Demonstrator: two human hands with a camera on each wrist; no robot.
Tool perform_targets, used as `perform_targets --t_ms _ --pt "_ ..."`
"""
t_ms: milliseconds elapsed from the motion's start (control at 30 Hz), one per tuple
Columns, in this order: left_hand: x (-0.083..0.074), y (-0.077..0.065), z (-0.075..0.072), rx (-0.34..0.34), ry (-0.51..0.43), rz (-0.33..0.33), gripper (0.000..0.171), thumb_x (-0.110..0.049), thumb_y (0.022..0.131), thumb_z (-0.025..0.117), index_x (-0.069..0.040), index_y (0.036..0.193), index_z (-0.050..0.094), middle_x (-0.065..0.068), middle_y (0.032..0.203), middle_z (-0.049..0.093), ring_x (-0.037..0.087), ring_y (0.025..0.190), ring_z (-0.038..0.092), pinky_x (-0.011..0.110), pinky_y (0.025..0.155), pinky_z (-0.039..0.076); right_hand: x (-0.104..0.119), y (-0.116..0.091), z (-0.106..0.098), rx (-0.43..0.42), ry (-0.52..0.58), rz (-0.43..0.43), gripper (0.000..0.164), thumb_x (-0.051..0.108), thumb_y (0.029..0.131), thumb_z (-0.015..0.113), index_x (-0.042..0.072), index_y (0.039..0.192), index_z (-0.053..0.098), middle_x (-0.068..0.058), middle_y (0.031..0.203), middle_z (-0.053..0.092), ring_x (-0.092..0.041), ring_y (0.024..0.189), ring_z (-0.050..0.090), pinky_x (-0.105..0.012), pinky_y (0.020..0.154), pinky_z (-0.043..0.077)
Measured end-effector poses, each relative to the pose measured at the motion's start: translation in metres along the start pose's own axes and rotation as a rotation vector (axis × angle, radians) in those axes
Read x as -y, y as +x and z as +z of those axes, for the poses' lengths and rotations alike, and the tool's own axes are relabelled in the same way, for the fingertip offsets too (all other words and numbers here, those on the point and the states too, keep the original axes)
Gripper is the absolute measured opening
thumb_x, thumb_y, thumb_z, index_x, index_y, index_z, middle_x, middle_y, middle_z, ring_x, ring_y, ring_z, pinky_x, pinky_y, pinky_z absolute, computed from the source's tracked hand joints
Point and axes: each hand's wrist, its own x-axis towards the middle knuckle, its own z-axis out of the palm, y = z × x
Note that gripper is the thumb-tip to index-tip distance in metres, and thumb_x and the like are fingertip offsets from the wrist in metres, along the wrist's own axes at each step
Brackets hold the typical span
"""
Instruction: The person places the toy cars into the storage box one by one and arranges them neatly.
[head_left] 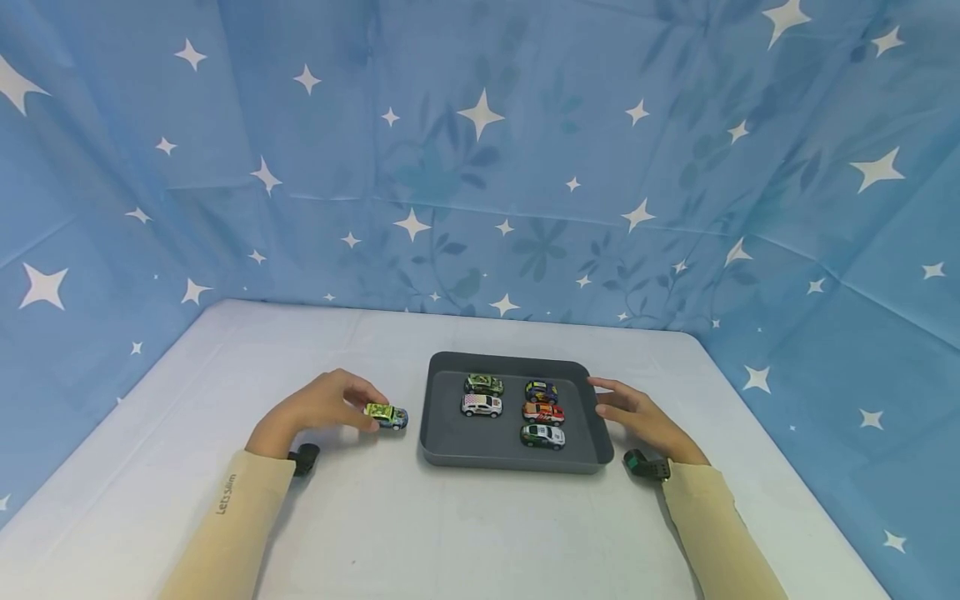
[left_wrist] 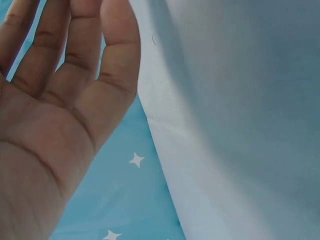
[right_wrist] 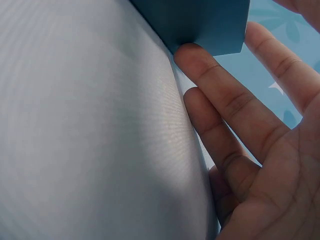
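To the left of the tray, my left hand (head_left: 330, 404) pinches a yellow-green toy car (head_left: 387, 416) between thumb and fingers, at or just above the table. In the left wrist view the palm and fingers (left_wrist: 82, 60) show, but the car is out of sight. A dark grey tray (head_left: 513, 461) holds several toy cars: a green camouflage one (head_left: 483, 384), a white one (head_left: 481, 405), a dark blue one (head_left: 541, 392), an orange-red one (head_left: 543, 413) and a white-and-green one (head_left: 543, 437). Fairly straight fingers of my right hand (head_left: 641, 417) touch the tray's right side.
A white cloth covers the table (head_left: 450, 542). Behind it and at both sides hangs a blue curtain (head_left: 480, 167) with white stars. Each wrist wears a small black camera, the left one (head_left: 303, 459) and the right one (head_left: 647, 466).
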Motion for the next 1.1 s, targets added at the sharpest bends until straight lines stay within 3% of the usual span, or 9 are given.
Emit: perform_targets --t_ms 200,467,1100 --pt "-0.001 0.000 -0.003 -0.037 -0.018 0.034 0.036 -0.017 0.087 0.092 -0.006 0.119 0.083 0.004 0.113 0.079 0.024 0.106 0.067 0.042 0.087 0.055 0.000 0.000 0.000 0.002 -0.002 -0.014 0.065 0.023 0.110 0.064 0.001 0.166 0.039 -0.033 0.167 0.037 -0.056 0.147 0.045 -0.079 0.114 0.034" --pt "-0.004 0.004 0.000 -0.072 -0.080 0.081 0.033 -0.017 0.089 0.090 -0.007 0.120 0.083 0.002 0.115 0.079 0.025 0.110 0.069 0.047 0.099 0.060 -0.001 0.001 -0.001 0.004 0.014 -0.012 0.065 0.021 0.109 0.064 0.002 0.166 0.039 -0.033 0.168 0.036 -0.056 0.148 0.043 -0.080 0.115 0.032" --pt "-0.024 0.015 0.021 -0.143 -0.026 0.184 0.032 -0.018 0.087 0.093 -0.009 0.117 0.084 -0.003 0.105 0.080 0.016 0.094 0.068 0.048 0.096 0.055 -0.002 0.001 -0.001 0.008 0.016 -0.005 0.065 0.022 0.109 0.064 0.002 0.166 0.039 -0.033 0.167 0.038 -0.055 0.147 0.045 -0.080 0.115 0.033"
